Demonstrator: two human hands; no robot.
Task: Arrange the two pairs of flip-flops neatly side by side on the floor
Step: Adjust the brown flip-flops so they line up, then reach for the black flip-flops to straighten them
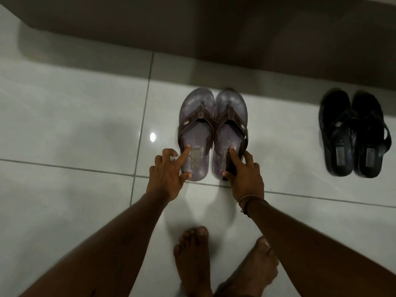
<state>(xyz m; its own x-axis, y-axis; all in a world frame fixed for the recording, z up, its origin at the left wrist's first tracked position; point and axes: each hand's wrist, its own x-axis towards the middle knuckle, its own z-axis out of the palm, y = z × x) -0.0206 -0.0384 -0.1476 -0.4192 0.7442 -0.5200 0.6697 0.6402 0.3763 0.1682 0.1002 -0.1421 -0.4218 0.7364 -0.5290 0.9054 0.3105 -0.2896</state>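
The brown flip-flops point(212, 133) are paired on the floor point(75, 125), heels grasped by both hands point(169, 172); the black pair point(353, 133) lies well apart, unjoined.

Hands point(169, 170) on brown flip-flops point(212, 133), black pair point(353, 133) apparently aligned

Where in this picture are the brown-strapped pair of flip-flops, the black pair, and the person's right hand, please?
brown-strapped pair point(196, 136): head view, footbed of its left flip-flop.
black pair point(337, 133): head view, straps of its left flip-flop.
right hand point(246, 176): head view, back of the hand at the heel.
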